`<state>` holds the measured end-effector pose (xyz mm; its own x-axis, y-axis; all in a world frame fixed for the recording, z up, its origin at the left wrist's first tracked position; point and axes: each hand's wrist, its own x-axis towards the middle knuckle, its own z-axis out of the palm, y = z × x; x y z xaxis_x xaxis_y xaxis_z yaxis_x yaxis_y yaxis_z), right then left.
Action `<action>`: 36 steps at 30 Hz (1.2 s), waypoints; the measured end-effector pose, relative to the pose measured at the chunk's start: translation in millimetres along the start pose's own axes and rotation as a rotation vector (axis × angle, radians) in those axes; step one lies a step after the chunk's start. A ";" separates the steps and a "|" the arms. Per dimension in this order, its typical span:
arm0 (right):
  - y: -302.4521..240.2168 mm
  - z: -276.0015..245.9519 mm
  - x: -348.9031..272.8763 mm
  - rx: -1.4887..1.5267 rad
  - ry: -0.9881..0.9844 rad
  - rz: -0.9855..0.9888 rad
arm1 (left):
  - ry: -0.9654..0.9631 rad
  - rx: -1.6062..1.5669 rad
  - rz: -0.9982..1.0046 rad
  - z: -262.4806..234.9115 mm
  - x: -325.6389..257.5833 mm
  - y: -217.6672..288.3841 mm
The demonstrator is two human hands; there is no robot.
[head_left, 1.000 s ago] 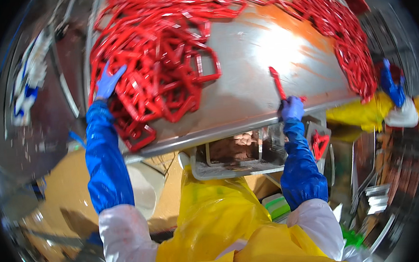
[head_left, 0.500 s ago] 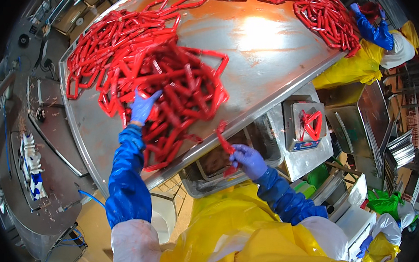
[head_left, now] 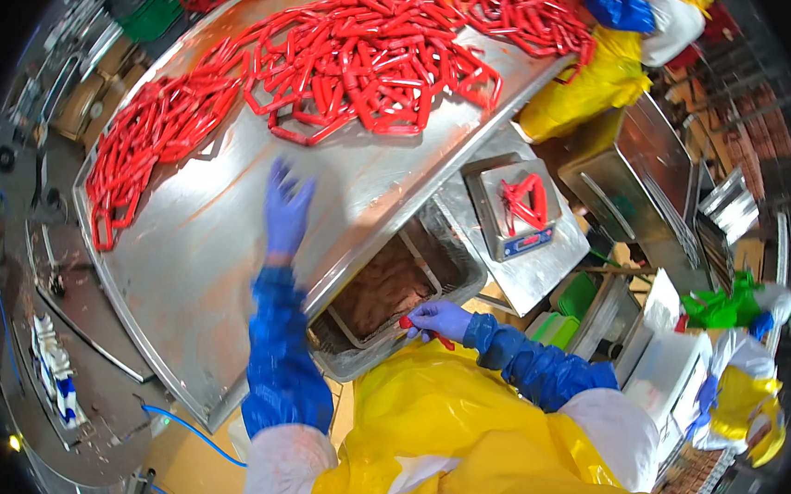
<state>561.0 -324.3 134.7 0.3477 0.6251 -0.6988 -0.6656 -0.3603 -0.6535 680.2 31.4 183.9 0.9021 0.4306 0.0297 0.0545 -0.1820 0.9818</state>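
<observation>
Linked red sausages (head_left: 372,72) lie in a large tangled heap across the far part of a metal table (head_left: 212,280). On this side of the heap, apart from it, my gloved left hand (head_left: 287,209) hovers over the bare metal, open with fingers spread and nothing in it. Close to my apron, my right hand (head_left: 446,319) is closed on a small red sausage piece (head_left: 406,321); its ends poke out between the fingers. Just beyond that hand, below the table edge, sits a grey tub (head_left: 461,251) with brownish contents.
Right of the tub, a scale (head_left: 487,201) carries a few red links (head_left: 533,204) on a metal side table (head_left: 555,267). A co-worker in a yellow apron (head_left: 579,93) stands at the table's far right. Another person (head_left: 742,396) is at lower right. A blue hose (head_left: 192,432) hangs at left.
The near heap of sausages has shifted to the far side of the table, and my left hand has let go of it. My right hand has drawn in toward my apron, still holding its piece.
</observation>
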 end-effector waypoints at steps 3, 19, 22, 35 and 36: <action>6.0 -1.0 -1.6 -0.022 0.035 0.037 | 0.409 0.274 0.038 -113.5 -123.3 -16.6; 18.6 99.8 2.9 -0.150 0.095 -0.042 | 0.766 1.075 -0.548 -552.0 -356.8 -218.3; 15.3 108.2 -4.4 -0.283 0.089 -0.028 | 0.908 0.940 -0.474 -571.2 -362.9 -247.0; -26.9 176.7 4.0 -0.725 -0.052 -0.444 | -0.005 0.374 0.232 -174.7 -350.2 13.2; -46.1 187.0 -2.8 -0.873 -0.016 -0.611 | -0.183 0.199 0.180 -115.2 -349.7 59.3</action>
<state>467.2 -180.0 221.1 0.4500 0.8742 -0.1824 0.3250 -0.3506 -0.8783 318.7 -28.1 253.4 0.9658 0.2130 0.1476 -0.0466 -0.4176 0.9074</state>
